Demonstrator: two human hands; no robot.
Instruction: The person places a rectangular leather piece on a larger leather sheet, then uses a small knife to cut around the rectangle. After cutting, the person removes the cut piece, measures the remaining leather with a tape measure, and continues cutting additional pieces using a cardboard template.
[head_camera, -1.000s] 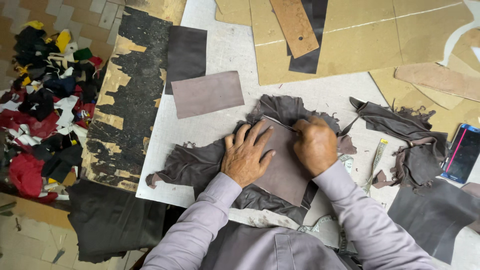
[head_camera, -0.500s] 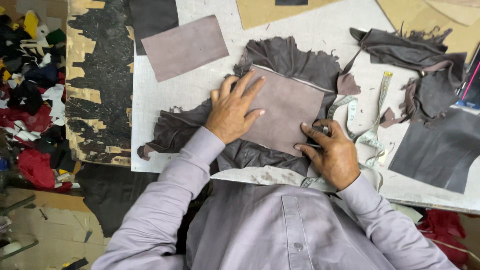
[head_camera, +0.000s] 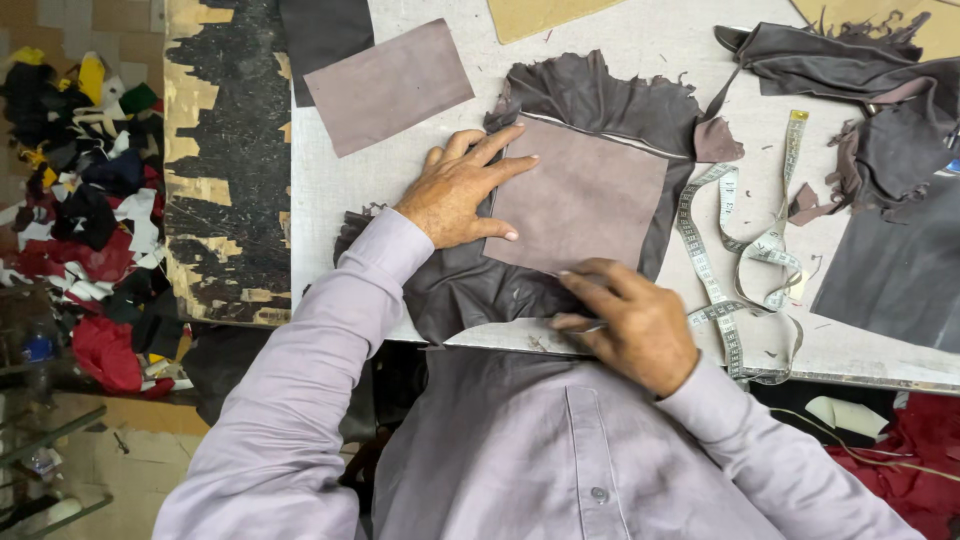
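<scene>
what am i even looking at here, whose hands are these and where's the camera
The camera sits on a person's head and looks down, so the lilac sleeves and both hands are that person's own. They work at a pale table. The left hand lies flat, pressing a mauve rectangular pattern piece onto a dark brown leather hide. The right hand pinches a thin tool at the piece's lower edge; what tool it is cannot be told. Nearby lie a second mauve rectangle, a measuring tape and leather offcuts. Coloured scraps are heaped on the floor.

pale lilac long-sleeved shirt, buttoned front, cuffed sleeves, bare hands
</scene>
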